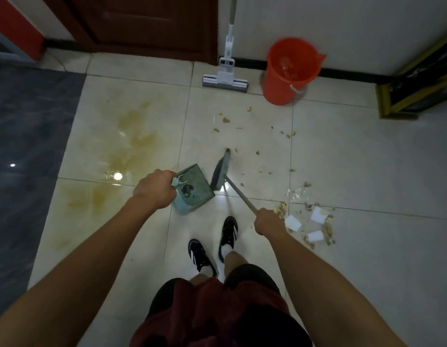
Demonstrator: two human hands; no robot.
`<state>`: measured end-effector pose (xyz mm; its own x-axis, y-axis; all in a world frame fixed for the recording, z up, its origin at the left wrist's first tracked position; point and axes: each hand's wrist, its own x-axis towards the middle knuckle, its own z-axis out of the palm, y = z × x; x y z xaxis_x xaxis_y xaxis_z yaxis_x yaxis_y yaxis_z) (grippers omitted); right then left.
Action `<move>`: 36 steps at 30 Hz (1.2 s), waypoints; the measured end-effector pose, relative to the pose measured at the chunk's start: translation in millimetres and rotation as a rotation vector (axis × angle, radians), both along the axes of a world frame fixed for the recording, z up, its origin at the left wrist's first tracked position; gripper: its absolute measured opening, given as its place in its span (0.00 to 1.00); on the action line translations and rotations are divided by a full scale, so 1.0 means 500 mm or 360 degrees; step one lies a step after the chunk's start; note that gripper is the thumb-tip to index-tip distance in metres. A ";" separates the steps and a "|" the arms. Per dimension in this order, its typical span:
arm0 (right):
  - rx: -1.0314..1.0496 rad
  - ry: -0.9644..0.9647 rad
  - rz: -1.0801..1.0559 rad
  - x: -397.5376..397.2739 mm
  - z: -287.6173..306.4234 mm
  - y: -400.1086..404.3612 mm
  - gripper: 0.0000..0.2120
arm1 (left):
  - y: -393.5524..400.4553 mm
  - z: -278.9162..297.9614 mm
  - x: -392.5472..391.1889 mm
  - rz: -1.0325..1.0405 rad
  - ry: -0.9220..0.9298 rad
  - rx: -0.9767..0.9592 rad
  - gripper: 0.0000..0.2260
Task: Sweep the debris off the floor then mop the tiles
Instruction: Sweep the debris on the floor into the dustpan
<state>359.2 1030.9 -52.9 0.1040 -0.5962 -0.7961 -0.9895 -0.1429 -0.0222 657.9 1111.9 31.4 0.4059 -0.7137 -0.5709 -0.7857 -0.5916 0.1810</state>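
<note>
Two hands at work: the left hand (154, 188) grips the dustpan (194, 187) by its handle, and the right hand (268, 221) is closed around the broom (220, 174) stick.

The broom head rests on the pale tiles (367, 171) just beside the dustpan's open edge, at about 11 o'clock from the right hand. Most debris (315, 227), crumbs and white paper scraps, lies at 3 o'clock from that hand, with more crumbs scattered at 12 to 1 o'clock. A yellow spill (132, 144) spreads at 10 to 12 o'clock from the left hand. Likely risks: bristles dragged through the wet spill would smear it and clump the crumbs; a tilted dustpan could tip out its contents; shoes (212, 244) could slip on the wet patch. The mop (226, 71) and orange bucket (288, 71) wait at 12 o'clock, by the wall.
</note>
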 end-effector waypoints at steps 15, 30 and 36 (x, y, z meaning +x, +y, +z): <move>-0.0204 0.0196 -0.0465 -0.142 0.058 0.116 0.15 | -0.062 0.007 -0.101 -0.0492 -0.0010 -0.0133 0.14; -0.0322 -0.0048 -0.0455 -0.037 0.099 0.114 0.14 | -0.016 0.052 -0.028 -0.0353 -0.0014 -0.0182 0.12; -0.0257 -0.0132 -0.0281 0.077 0.075 0.035 0.14 | -0.009 0.048 0.055 -0.0211 -0.0039 -0.0139 0.11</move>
<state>397.8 1048.3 -15.5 0.0481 -0.7298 -0.6820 -0.9952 0.0237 -0.0955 685.2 1107.6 55.4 0.3181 -0.8085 -0.4951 -0.8606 -0.4653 0.2070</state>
